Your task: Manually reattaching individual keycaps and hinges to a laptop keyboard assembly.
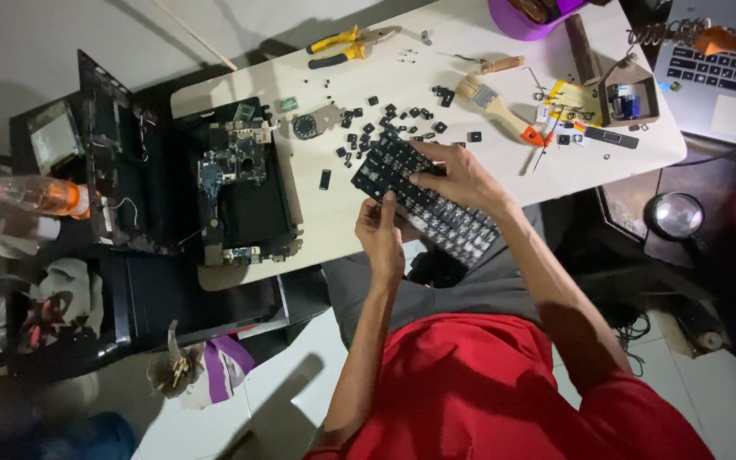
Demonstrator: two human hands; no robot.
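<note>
Seen from above, a person's left hand (381,234) grips the near edge of a black laptop keyboard (426,194), held tilted over the worktop (342,221) edge and their lap. The right hand (453,175) rests on top, fingers pressing its keys. Loose black keycaps (385,119) lie scattered just beyond the right hand. A hard pry could snap clips, or caps could slide off into the lap.

Bright red short-sleeved shirt worn on the torso, grey trousers seen at the lap, both forearms left bare, no rings or watch seen on either hand
</note>
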